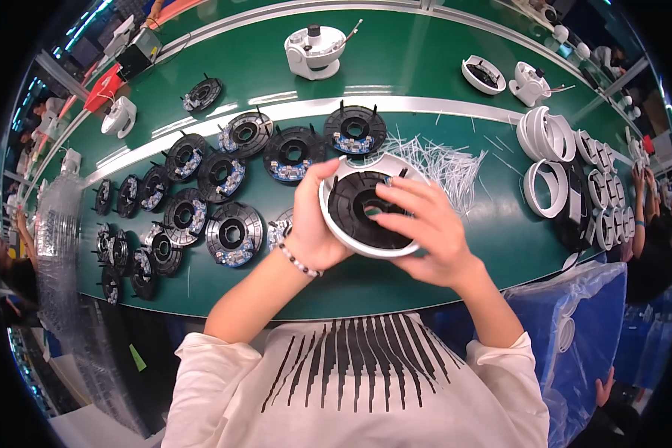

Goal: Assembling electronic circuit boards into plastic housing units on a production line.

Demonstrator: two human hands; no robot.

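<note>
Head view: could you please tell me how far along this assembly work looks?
Done: nothing finished is clearly visible. In hand: the left hand and right hand hold a round white plastic ring with a black disc seated inside. Left: many black round discs on the green table, plus stacked white rings.

A long green workbench [425,45] with a pale strip along it, under bright overhead light

Table [425,67]: green, with a pale stripe along it.
Left: black round discs [231,233] spread in rows.
Middle: white thin strips [448,160] piled.
Right: white rings [549,134] stacked.
</note>
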